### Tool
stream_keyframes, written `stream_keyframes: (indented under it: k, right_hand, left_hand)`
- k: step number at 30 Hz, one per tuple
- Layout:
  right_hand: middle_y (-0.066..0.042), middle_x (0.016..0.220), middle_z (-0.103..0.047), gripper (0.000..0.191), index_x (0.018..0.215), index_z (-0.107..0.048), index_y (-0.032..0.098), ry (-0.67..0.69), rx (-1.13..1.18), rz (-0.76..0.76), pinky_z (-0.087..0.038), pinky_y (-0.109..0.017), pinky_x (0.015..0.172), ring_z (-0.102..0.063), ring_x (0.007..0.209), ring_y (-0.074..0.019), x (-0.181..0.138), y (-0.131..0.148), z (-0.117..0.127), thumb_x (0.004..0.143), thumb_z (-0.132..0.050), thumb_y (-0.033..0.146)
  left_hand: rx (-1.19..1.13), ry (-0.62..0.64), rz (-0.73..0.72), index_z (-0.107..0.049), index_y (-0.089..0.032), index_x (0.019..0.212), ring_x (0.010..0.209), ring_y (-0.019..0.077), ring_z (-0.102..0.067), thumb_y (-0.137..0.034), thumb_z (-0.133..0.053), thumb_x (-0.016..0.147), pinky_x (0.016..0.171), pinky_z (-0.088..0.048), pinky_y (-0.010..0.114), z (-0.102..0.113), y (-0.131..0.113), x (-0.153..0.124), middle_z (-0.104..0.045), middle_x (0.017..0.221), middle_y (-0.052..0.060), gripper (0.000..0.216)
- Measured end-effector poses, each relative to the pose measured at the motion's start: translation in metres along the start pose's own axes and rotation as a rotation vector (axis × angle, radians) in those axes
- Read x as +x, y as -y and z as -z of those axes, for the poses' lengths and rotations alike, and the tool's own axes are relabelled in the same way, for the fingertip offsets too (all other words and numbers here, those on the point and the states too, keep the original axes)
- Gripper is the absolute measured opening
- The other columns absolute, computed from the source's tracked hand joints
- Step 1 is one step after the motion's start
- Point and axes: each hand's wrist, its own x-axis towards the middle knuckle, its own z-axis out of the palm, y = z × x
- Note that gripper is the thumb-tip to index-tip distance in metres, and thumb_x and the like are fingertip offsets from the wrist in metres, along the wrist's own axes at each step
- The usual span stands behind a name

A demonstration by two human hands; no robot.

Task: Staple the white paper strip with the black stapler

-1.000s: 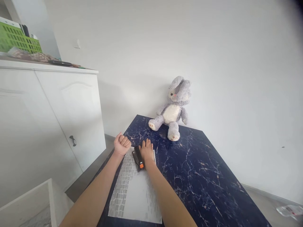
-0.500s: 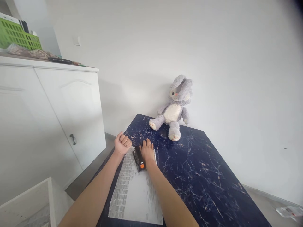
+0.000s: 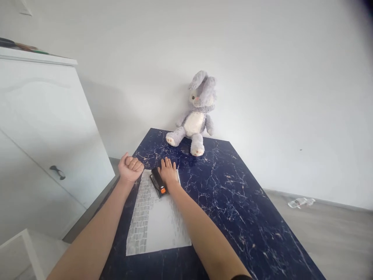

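Note:
A black stapler (image 3: 159,182) with an orange end lies on the upper part of a sheet of paper (image 3: 163,227), which has rows of grey pencil-like marks along both sides. My right hand (image 3: 169,172) lies flat just right of the stapler, fingers stretched out over the paper's top edge. The thumb side is close against the stapler; whether it touches is unclear. Left of the stapler, my left hand (image 3: 131,168) is closed in a fist by the paper's top left corner. Nothing shows in that fist.
A grey plush rabbit (image 3: 196,116) sits at the far end of the dark blue marbled table (image 3: 233,217), against the white wall. On the left stands a white cabinet (image 3: 49,128), with a white open box (image 3: 27,249) below. A clear plastic bottle (image 3: 301,202) lies on the floor at right.
The camera has turned right and down, so everything has shifted left in view. My fist stays closed beside the stapler, and my right hand remains flat on the paper.

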Motion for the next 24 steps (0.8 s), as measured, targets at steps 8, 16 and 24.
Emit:
stream_keyframes:
  k: [8,16,24]
  right_hand:
    - [-0.013,0.172,-0.021,0.057,0.161,-0.035,0.013,0.007,-0.047,-0.026,-0.013,-0.050,0.128,-0.018,0.159,-0.0252,-0.025,-0.092,0.026,0.109,-0.031,0.036]
    - [-0.016,0.170,-0.025,0.055,0.159,-0.037,0.016,-0.032,-0.096,-0.181,-0.017,-0.056,0.127,-0.023,0.158,-0.0262,-0.075,-0.234,0.062,0.107,-0.031,0.034]
    - [-0.017,0.168,-0.030,0.052,0.154,-0.041,0.017,-0.068,-0.104,-0.212,-0.019,-0.056,0.127,-0.031,0.155,-0.0274,-0.114,-0.313,0.084,0.106,-0.031,0.036]
  left_hand:
    - [0.021,0.022,0.040,-0.001,-0.020,0.057,0.046,0.0085,0.016,-0.038,-0.030,0.106,0.041,0.001,0.029,-0.001,0.004,0.001,0.015,0.053,-0.008,0.060]
    - [0.065,-0.024,0.199,-0.001,-0.021,0.054,0.046,0.0080,0.016,-0.040,-0.026,0.106,0.039,-0.001,0.028,0.001,0.019,0.000,0.015,0.053,-0.009,0.061]
    - [0.109,-0.063,0.313,-0.002,-0.022,0.051,0.041,0.0074,0.012,-0.037,-0.022,0.106,0.039,-0.004,0.028,-0.006,0.029,-0.002,0.013,0.051,-0.009,0.061]
